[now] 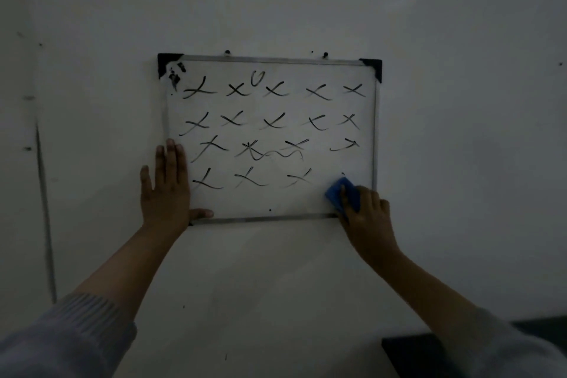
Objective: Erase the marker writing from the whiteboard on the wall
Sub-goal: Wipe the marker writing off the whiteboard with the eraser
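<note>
A small metal-framed whiteboard point(375, 132) with black corner caps hangs on the wall. Several black marker crosses point(273, 121) in rows cover it, with a wavy line in the third row and a smudge at the top left. My left hand point(165, 190) lies flat and open on the board's lower left corner, thumb along the bottom frame. My right hand point(368, 218) presses a blue eraser point(339, 190) against the lower right corner of the board, where the surface around it is bare.
The wall point(276, 270) is plain and dim, with a dark vertical line point(46, 209) at the left. Two nails point(325, 54) hold the board at its top edge. A dark object point(423, 356) shows at the bottom right.
</note>
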